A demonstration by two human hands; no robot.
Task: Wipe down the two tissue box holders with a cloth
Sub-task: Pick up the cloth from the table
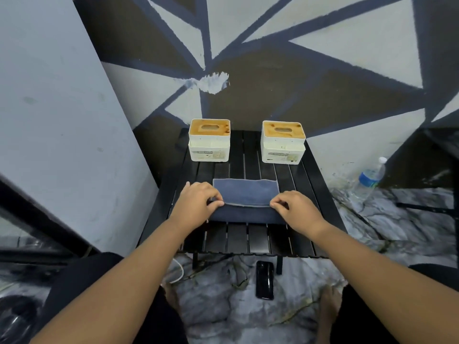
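A wall [323, 58] painted in pale and brown triangles with dark bands is filling the back of the view, and a plain grey panel [62, 120] is leaning in along the left. A marble-patterned floor [223, 316] is spreading out underneath. A low black slatted desk [250, 239] is standing against the wall in the middle. On its near half a blue cloth [244, 191] is lying flat, with a pale-hemmed edge running across it between the two hands and a darker layer of it showing beneath that edge. Two white tissue box holders with stained wooden lids are sitting upright at the far end of the desk, well apart from each other and clear of the cloth: the left tissue box holder [209, 142] is standing at the far left corner and the right tissue box holder [282, 145] at the far right corner. The left hand [196, 202] is pinching the hemmed edge at its left end between thumb and curled fingers, and the right hand [298, 209] is pinching the same edge at its right end. A clear water bottle [370, 180] with a blue label is standing on the floor to the right of the desk. A dark phone [264, 280] is lying on the floor just in front of the desk.
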